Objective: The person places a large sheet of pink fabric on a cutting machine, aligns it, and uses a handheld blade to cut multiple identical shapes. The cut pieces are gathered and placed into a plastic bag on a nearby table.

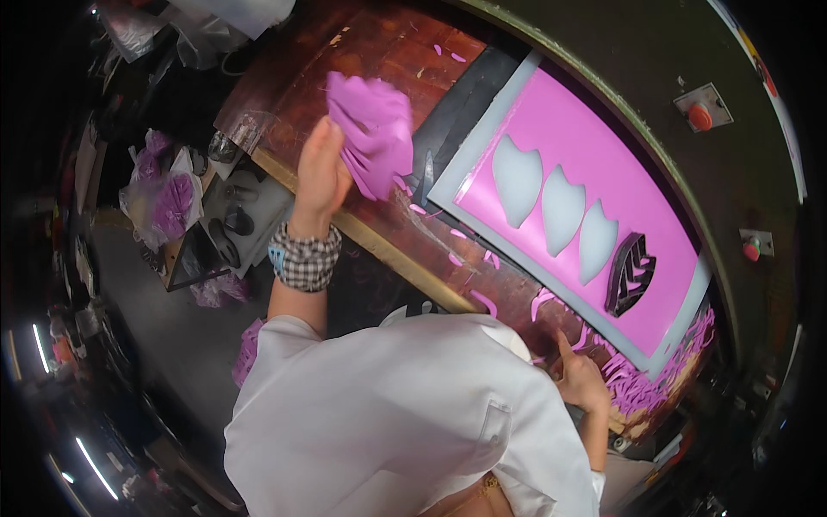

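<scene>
My left hand [324, 171], with a checked cuff at the wrist, is closed on a bunch of thin purple-pink cut pieces [375, 133] raised over the wooden table. They fan out limply from the fingers, and I cannot tell how many there are. My right hand [582, 381] is low by the table's near side, its index finger stretched toward some curved scraps and nothing visible in it. Beyond lies a purple-pink sheet [551, 112] on a pale grey board [444, 191], with three leaf-shaped openings. A black cutting die [631, 274] rests on the sheet beside the openings.
Purple-pink offcut strips [637, 383] are heaped at the board's right corner, with more strewn along the wooden table [388, 226]. A green machine body [663, 52] with a red button [699, 117] rises beyond the board. Bags of purple pieces [172, 202] stand at left.
</scene>
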Motion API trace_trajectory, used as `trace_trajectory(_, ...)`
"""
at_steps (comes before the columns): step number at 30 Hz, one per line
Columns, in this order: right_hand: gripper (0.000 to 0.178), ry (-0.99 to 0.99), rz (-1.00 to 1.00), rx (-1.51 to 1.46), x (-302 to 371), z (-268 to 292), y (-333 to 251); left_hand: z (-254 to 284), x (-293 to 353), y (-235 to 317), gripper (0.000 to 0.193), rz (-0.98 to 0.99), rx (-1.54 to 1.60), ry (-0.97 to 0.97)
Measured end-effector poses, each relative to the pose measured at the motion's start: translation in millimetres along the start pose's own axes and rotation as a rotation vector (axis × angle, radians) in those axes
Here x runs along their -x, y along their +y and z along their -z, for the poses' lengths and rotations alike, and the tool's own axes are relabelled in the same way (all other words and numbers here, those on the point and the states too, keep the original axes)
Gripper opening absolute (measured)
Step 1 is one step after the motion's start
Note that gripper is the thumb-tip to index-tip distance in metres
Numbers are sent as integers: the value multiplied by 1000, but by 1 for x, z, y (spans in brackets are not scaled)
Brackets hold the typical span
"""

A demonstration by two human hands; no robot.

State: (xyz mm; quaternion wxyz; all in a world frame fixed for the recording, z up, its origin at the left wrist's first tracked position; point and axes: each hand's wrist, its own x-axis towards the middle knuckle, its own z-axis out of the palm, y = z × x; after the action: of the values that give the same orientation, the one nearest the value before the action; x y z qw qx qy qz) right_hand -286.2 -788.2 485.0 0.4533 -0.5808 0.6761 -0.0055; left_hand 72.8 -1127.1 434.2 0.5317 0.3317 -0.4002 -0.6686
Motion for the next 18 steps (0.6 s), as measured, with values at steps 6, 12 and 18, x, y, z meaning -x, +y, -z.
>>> trace_trajectory(6,62,1001,-308,-123,-14,13,46,50,-39,-46,28,-68,-1736,347)
trace_trajectory(12,80,1270,-136,-65,-77,9,77,-15,-12,-47,32,-656,-1515,734)
trace_trajectory(18,75,1434,-14,-354,-88,3,87,-191,59,-124,21,-475,-1157,-168)
